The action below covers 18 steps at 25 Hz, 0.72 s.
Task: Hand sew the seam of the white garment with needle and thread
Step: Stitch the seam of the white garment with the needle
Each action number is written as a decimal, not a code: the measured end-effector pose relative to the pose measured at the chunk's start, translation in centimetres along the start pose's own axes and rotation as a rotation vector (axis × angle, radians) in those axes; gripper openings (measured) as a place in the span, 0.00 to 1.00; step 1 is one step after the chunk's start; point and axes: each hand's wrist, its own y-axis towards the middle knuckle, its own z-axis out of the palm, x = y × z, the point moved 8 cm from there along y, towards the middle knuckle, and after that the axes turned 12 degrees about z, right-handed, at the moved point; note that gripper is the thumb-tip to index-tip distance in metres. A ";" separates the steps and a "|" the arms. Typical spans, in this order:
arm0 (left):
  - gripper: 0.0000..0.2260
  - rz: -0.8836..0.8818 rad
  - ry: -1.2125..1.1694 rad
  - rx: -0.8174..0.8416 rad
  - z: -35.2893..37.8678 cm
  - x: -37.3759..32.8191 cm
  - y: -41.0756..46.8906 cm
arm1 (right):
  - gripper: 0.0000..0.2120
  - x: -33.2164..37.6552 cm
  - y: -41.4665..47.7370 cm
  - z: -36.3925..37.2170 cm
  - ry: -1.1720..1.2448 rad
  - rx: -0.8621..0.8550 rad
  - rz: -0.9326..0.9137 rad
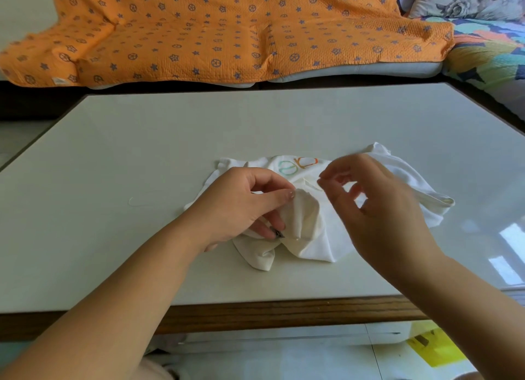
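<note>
A crumpled white garment (309, 234) with a green and orange print lies on the pale table (255, 123). My left hand (247, 206) grips a raised fold of the garment, thumb on top and fingers curled beneath. Just to its right, above the cloth, my right hand (369, 203) is blurred, its thumb and forefinger pinched together near the fold. The needle is too small to make out between those fingertips. A thin pale thread loop (139, 202) lies on the table left of the garment.
The table has a wooden front edge (255, 311) close to me. Behind the table, an orange patterned blanket (227, 30) covers a sofa. Colourful cushions (488, 47) sit at the right. A yellow object (434, 348) lies on the floor at lower right.
</note>
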 end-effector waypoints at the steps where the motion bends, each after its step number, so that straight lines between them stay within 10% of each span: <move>1: 0.03 0.005 0.005 -0.001 0.0 -0.1 0.0 | 0.03 0.3 -0.2 -0.2 0.026 0.012 0.008; 7: 0.04 0.060 0.016 -0.025 -0.3 -0.5 0.1 | 0.04 -0.3 -1.0 2.5 0.091 0.371 0.253; 18: 0.03 0.078 -0.030 -0.031 -0.3 -0.7 0.1 | 0.05 -1.1 -0.7 2.9 0.111 0.348 0.321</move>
